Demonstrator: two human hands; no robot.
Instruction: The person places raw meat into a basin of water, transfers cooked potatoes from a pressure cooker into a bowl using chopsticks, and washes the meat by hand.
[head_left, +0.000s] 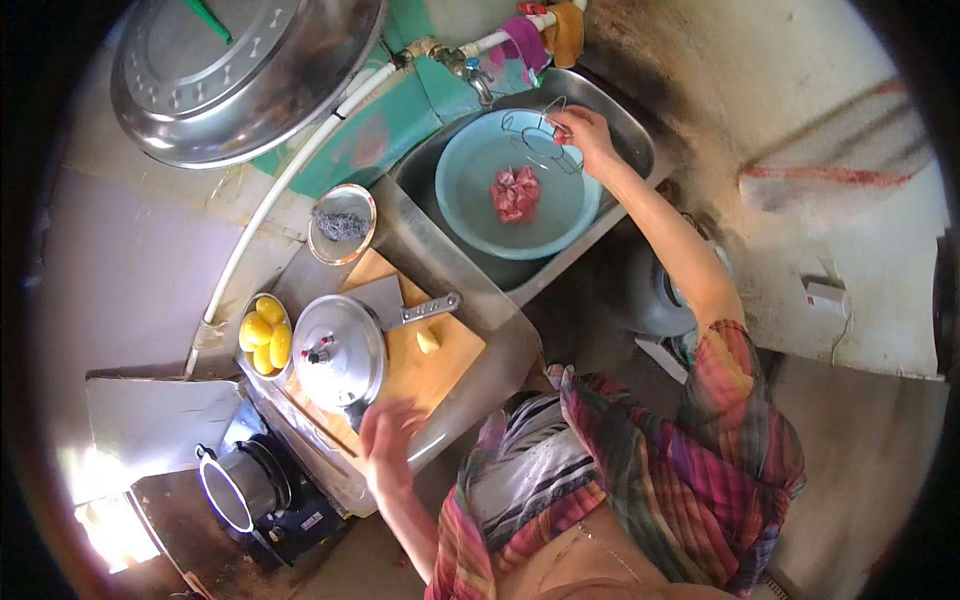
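Observation:
My right hand [582, 140] grips a thin wire rack [545, 150] with round loops, above a light blue basin [455, 215] in the metal sink. Pieces of raw red meat [516, 194] lie in cloudy water in the basin. My left hand [392, 432], smeared by motion, is beside the black handle of a pressure cooker lid [338, 365]; whether it touches the handle I cannot tell. The lid lies on a wooden cutting board [455, 355]. Also on the board are a cleaver [378, 298] and a small yellow piece of food [428, 341].
A bowl of peeled yellow potatoes [263, 338] and a bowl with a steel wool scrubber [341, 226] stand beside the board. An open pot [235, 490] sits on the stove at lower left. A faucet [480, 85] reaches over the sink [630, 135]. A large metal lid [250, 90] hangs upper left.

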